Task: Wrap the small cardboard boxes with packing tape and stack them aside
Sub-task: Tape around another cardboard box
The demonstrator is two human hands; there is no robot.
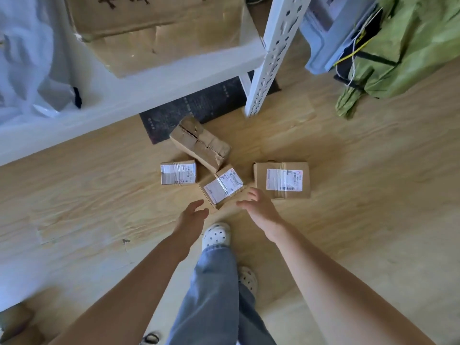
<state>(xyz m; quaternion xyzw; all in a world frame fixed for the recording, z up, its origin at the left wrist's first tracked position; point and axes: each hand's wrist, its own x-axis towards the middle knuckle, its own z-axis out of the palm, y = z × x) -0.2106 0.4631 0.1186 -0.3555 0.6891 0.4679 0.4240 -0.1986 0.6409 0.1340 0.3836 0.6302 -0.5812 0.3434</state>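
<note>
Head view: my left hand (193,214) and right hand (258,206), spread and empty, flank the middle labelled cardboard box (222,186) on the floor (348,195). Risk: the crumpled box (199,144), seemingly touching it, could shift when I lift.

Four brown cardboard boxes (222,186), three with white labels, lie on pale wood-grain flooring (361,195); white clogs (216,235) dotted with dark holes, blue jeans (211,295), white shelving (271,53), a green bag (410,46) far right
</note>
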